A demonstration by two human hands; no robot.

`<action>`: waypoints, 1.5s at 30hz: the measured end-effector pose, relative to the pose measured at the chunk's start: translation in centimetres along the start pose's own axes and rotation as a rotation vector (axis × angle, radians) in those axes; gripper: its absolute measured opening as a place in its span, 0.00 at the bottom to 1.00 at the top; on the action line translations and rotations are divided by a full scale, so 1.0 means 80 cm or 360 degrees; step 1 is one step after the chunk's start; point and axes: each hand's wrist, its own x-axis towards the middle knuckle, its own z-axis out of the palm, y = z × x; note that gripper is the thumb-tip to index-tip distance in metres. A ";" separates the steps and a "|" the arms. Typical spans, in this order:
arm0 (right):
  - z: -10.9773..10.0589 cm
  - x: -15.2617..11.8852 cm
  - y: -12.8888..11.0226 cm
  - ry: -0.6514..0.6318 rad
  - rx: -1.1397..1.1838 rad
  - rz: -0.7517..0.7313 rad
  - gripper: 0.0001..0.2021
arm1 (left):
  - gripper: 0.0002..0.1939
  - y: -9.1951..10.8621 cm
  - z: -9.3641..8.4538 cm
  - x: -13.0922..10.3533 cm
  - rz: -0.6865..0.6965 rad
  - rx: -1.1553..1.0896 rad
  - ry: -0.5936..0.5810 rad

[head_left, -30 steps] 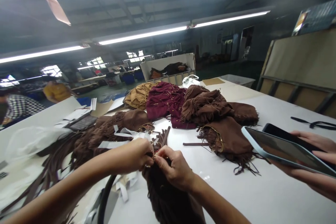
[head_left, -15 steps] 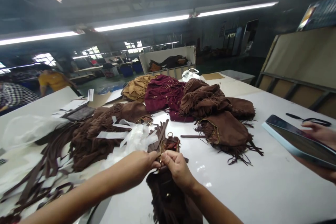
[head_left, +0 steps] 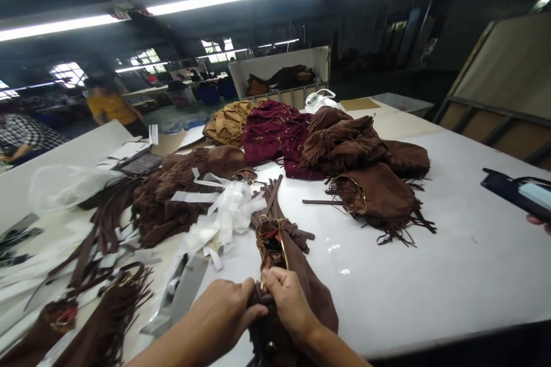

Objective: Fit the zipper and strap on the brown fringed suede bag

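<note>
A brown fringed bag [head_left: 307, 278] lies in front of me, its zippered mouth open toward the far side and a reddish patterned lining showing. My left hand [head_left: 230, 307] is closed around a short dark brown strap [head_left: 259, 296] at the near end of that mouth. Right beside it, my right hand [head_left: 290, 304] pinches the bag's edge by the gold zipper; its fingertips hide the exact spot. A gold stud shows on the bag below my hands. Brown leather strips [head_left: 272, 198] lie just beyond the bag.
White paper scraps [head_left: 232, 206] and brown fringed bags [head_left: 172, 183] cover the left side. Farther back are a tan bag [head_left: 230, 123], a burgundy pile [head_left: 275, 132] and more brown bags [head_left: 379, 195]. At right, another person's hand [head_left: 536, 219] is near a dark device [head_left: 514, 192].
My view has tilted down. My hands now sit lower in it, with more of the bag's mouth showing. The other person's hand and device at right have shifted toward the edge.
</note>
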 end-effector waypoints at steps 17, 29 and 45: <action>-0.026 -0.041 -0.023 -0.0215 -0.0173 -0.0152 0.27 | 0.14 0.011 0.029 -0.024 -0.0485 -0.1336 0.0943; -0.059 -0.001 -0.071 -0.0919 -0.1433 -0.0508 0.20 | 0.09 -0.019 0.004 -0.023 0.0116 -0.0639 0.0564; -0.036 -0.048 0.011 -0.1007 -0.0459 -0.0109 0.13 | 0.13 -0.022 0.001 -0.034 0.0788 -0.0401 -0.0088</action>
